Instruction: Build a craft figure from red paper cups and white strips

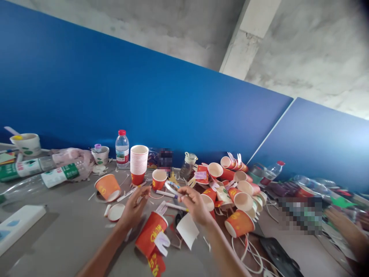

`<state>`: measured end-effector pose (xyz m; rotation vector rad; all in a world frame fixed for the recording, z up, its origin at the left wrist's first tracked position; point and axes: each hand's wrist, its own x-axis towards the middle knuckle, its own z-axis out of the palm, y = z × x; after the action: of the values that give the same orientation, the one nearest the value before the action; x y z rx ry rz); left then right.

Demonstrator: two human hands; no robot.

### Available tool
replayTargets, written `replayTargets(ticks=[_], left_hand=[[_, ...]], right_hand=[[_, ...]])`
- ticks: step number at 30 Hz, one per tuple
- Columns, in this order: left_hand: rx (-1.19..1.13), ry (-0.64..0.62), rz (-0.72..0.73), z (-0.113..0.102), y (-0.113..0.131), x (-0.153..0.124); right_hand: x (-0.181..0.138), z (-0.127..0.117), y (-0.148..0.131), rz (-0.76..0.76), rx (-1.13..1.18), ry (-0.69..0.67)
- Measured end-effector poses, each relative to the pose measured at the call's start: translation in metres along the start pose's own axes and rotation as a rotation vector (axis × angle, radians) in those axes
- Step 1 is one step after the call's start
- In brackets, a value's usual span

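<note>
My left hand (135, 207) reaches over the grey table (66, 234), fingers bent toward a white pen (166, 194) lying near a red paper cup (158, 179); I cannot see anything inside it. My right hand (193, 203) is closed in a pinch on a small pair of scissors with pale handles (173, 187). Just below my hands lies a tipped red paper cup (150, 234) with white paper ears stuck on it. A white paper scrap (188, 230) lies beside my right wrist.
A stack of paper cups (138, 163), a water bottle (122, 148) and a small glass jar (188, 164) stand at the back. A heap of red cups (236, 192) lies right. Crushed plastic bottles (43, 173) lie left. Another person's arm (348, 231) shows at far right. A blue partition (144, 96) backs the table.
</note>
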<state>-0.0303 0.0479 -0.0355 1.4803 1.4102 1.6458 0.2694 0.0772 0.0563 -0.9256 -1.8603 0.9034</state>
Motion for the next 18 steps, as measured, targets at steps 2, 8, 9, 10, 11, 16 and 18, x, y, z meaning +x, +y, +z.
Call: replayTargets(ticks=[2, 8, 9, 10, 11, 16, 18], left_hand=[[-0.017, -0.02, 0.015, -0.002, -0.002, 0.001], [-0.013, -0.118, 0.067, -0.008, -0.002, -0.003], [-0.022, -0.132, 0.061, -0.009, 0.0, -0.003], [-0.031, -0.141, 0.052, -0.011, 0.002, -0.003], [-0.038, -0.144, 0.042, -0.013, 0.005, -0.003], [-0.063, -0.223, -0.011, -0.017, 0.021, 0.001], [-0.112, -0.277, -0.072, -0.015, 0.027, 0.0]], right_hand=[[0.008, 0.017, -0.001, -0.017, -0.05, -0.059], [0.023, 0.068, 0.009, -0.075, -0.192, -0.048], [0.024, 0.072, 0.01, -0.074, -0.189, -0.044], [0.024, 0.076, 0.012, -0.074, -0.179, -0.041], [0.024, 0.078, 0.013, -0.075, -0.166, -0.037], [0.025, 0.073, 0.018, -0.077, -0.037, -0.032], [0.026, 0.068, 0.02, -0.048, 0.069, -0.025]])
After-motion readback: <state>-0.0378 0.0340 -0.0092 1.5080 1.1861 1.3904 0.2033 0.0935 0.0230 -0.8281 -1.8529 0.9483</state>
